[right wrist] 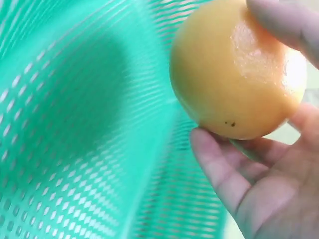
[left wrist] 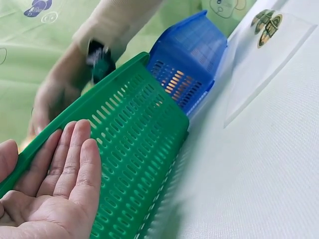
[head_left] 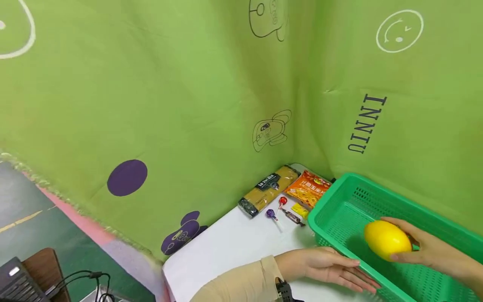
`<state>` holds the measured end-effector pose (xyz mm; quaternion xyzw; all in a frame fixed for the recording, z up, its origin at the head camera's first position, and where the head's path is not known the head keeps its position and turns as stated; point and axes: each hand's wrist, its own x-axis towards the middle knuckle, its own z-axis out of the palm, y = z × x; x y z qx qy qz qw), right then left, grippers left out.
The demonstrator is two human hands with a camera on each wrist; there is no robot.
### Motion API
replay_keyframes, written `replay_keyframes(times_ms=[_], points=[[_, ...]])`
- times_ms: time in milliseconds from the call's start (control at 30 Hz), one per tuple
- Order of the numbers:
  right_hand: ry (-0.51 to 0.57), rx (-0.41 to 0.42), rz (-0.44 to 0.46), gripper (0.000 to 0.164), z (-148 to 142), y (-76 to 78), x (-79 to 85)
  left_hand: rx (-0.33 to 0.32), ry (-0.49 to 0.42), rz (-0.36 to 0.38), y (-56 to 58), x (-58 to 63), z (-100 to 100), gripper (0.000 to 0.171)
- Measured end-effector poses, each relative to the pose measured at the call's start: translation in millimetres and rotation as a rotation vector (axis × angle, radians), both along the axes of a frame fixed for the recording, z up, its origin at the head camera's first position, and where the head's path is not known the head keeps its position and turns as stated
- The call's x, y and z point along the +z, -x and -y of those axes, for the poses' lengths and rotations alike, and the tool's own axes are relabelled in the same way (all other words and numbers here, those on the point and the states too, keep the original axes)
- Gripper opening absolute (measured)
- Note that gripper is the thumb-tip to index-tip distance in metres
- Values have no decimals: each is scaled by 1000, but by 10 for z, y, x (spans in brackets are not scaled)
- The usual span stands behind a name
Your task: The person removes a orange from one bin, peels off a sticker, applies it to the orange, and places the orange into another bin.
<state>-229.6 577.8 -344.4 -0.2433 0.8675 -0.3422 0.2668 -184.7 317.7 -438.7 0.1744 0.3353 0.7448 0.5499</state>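
My right hand point(head_left: 426, 247) grips a smooth yellow oval fruit point(head_left: 386, 240) over the inside of a green perforated basket point(head_left: 336, 241). In the right wrist view the fruit point(right wrist: 234, 74) looks more orange and has small dark specks near its lower side; thumb and fingers hold it from opposite sides. My left hand point(head_left: 332, 268) lies along the basket's near long side, palm up with its fingers extended. Seen from the left wrist, those fingers point(left wrist: 70, 169) reach up to the rim, against the slotted outer wall point(left wrist: 139, 149).
Beyond the basket on the white table lie a pasta pack point(head_left: 269, 188), an orange snack bag point(head_left: 308, 188), a red lollipop point(head_left: 283, 201), a purple lollipop point(head_left: 271, 214) and small wrapped candies point(head_left: 299, 210). A blue basket point(left wrist: 194, 50) stands past the green one. Green cloth point(head_left: 188, 105) hangs behind.
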Motion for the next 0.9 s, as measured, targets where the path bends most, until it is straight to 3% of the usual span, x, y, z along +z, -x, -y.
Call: replay_keyframes(times_ms=[133, 267, 400, 500, 600, 767, 900], points=[[133, -82, -129, 76, 182, -389, 252, 47, -14, -69, -35, -21, 217, 50], [370, -67, -116, 78, 424, -768, 311, 137, -30, -102, -84, -67, 549, 50], [588, 27, -49, 78, 530, -1213, 36, 197, -44, -121, -145, -92, 842, 53], [684, 86, 129, 78, 637, -1472, -295, 229, -42, -113, -178, -86, 1053, 59], [698, 35, 318, 74, 788, -1573, -615, 258, -50, -110, -189, -75, 1264, 62], [672, -212, 296, 73, 1029, -1507, -962, 292, -78, -148, -189, -67, 1546, 62], [668, -355, 304, 82, 1171, -1404, -1024, 284, -31, -223, -227, -43, 1670, 62]])
